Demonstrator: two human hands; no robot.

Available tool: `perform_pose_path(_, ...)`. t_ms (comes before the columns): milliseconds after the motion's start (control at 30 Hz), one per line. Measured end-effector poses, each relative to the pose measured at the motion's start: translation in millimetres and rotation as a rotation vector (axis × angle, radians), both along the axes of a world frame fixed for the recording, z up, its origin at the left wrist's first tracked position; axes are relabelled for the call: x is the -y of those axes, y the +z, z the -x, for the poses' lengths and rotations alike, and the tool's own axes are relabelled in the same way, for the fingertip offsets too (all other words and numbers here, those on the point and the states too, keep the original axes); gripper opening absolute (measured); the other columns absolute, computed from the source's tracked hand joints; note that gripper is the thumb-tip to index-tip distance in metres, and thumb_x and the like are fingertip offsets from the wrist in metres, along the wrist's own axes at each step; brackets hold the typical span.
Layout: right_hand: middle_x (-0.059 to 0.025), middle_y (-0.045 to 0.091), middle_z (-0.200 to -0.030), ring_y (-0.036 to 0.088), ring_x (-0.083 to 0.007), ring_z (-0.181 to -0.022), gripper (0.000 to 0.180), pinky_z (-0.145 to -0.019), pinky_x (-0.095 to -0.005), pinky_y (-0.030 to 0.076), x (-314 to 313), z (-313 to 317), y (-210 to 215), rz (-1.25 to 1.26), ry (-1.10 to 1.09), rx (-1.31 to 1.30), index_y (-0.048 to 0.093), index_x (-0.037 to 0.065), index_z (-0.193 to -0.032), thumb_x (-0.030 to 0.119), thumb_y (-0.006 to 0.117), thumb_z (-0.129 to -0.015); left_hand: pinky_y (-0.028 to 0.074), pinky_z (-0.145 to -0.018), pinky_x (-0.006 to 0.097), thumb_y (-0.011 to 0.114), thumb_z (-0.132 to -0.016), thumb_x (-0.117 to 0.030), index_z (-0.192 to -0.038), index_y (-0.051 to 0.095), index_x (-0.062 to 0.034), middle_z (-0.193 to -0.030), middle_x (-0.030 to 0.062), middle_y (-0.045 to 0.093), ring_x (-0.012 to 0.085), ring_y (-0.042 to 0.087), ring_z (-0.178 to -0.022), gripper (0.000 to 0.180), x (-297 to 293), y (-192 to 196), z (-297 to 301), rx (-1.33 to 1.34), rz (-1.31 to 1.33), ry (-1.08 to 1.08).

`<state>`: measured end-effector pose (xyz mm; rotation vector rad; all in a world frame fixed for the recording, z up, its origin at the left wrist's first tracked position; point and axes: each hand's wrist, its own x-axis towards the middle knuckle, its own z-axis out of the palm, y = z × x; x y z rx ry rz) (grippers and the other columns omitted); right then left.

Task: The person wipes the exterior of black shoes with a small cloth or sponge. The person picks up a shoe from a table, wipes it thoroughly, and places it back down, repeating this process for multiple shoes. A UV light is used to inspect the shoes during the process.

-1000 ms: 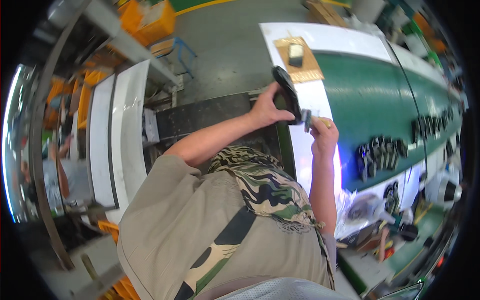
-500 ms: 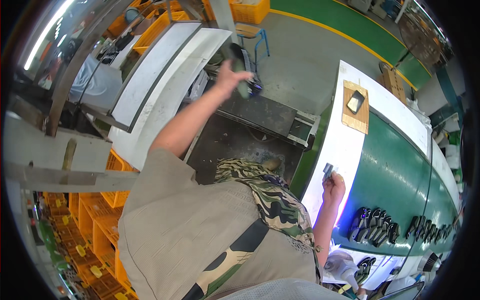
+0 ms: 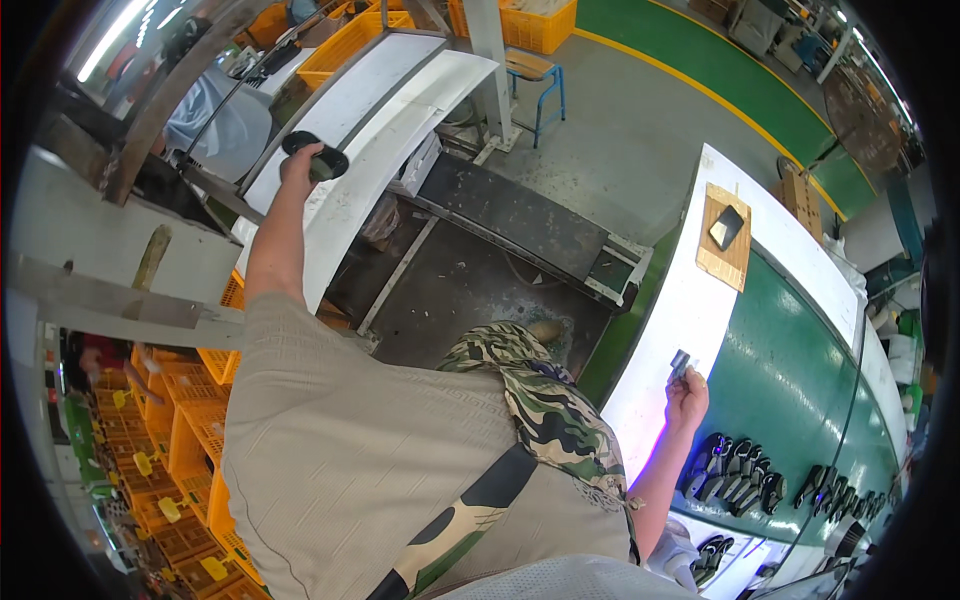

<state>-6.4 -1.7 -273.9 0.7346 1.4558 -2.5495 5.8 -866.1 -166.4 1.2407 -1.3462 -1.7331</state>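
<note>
smooth black shoe (image 3: 331, 163), glossy green surface (image 3: 785, 345), matt cardboard (image 3: 716, 264), ribbed cloth shirt (image 3: 370, 430), plastic crate (image 3: 540, 30)

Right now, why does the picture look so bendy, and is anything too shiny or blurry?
In the head view, the wide lens curves the white table and leaves black corners; in the head view, the lamp glares white and the green tabletop shines in streaks; in the head view, the dark shoe in the left hand looks fairly clear, while faraway parts look softer.
</note>
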Motion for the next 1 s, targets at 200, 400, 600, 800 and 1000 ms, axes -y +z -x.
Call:
perform_pose_path(200, -0.0072, 0.061, -0.085, 0.061, -0.0195, -0.073, 0.01, -0.065, -0.0342, 0.053, -10, -6, 3, 0.073, -0.074, -0.065, 0.055, 0.006, -0.088, 0.005, 0.064, -0.086, 0.056, -0.077, 0.038, 0.068, -0.079, -0.023, -0.089, 0.068, -0.0045, -0.092, 0.0098, 0.068, 0.0256, 0.066, -0.081, 0.021, 161, -31, -38, -0.088, -0.025, -0.279)
perform_pose_path(400, -0.0048, 0.063, -0.075, 0.06, -0.0174, -0.065, 0.012, -0.053, -0.0295, 0.041, -13, -43, 2, 0.014, -0.288, 0.121, 0.055, 0.01, -0.083, 0.015, 0.066, -0.086, 0.058, -0.08, 0.04, 0.07, -0.08, -0.019, -0.099, 0.063, 0.0028, -0.101, 0.0135, 0.067, 0.0274, 0.067, -0.089, 0.03, 152, -37, 1, -0.011, -0.038, -0.222)
perform_pose_path(600, -0.0051, 0.064, -0.079, 0.062, -0.0173, -0.068, 0.013, -0.058, -0.031, 0.042, 7, -52, -19, 0.053, -0.327, 0.172, 0.055, 0.01, -0.083, 0.015, 0.067, -0.084, 0.056, -0.065, 0.037, 0.076, -0.076, -0.026, -0.094, 0.067, 0.0024, -0.094, 0.014, 0.066, 0.0252, 0.065, -0.08, 0.035, 121, 17, -26, 0.357, 0.353, -0.049)
perform_pose_path(800, -0.0044, 0.065, -0.076, 0.062, -0.0174, -0.065, 0.014, -0.058, -0.0312, 0.043, 19, -85, -14, 0.086, -0.383, 0.21, 0.057, 0.011, -0.084, 0.017, 0.07, -0.081, 0.054, -0.077, 0.039, 0.07, -0.08, -0.024, -0.101, 0.067, 0.0101, -0.098, 0.018, 0.068, 0.0286, 0.065, -0.085, 0.04, 4, 1, 59, 0.812, 0.494, -0.116)
perform_pose_path(1000, -0.0048, 0.065, -0.075, 0.061, -0.0162, -0.062, 0.016, -0.054, -0.0287, 0.041, 10, -162, -30, 0.214, -0.514, 0.163, 0.056, 0.011, -0.083, 0.017, 0.07, -0.083, 0.047, -0.057, 0.03, 0.071, -0.084, -0.012, -0.094, 0.067, 0.0015, -0.08, 0.0069, 0.064, 0.0169, 0.061, -0.067, 0.017, -234, -143, 213, 0.26, 0.427, -1.034)
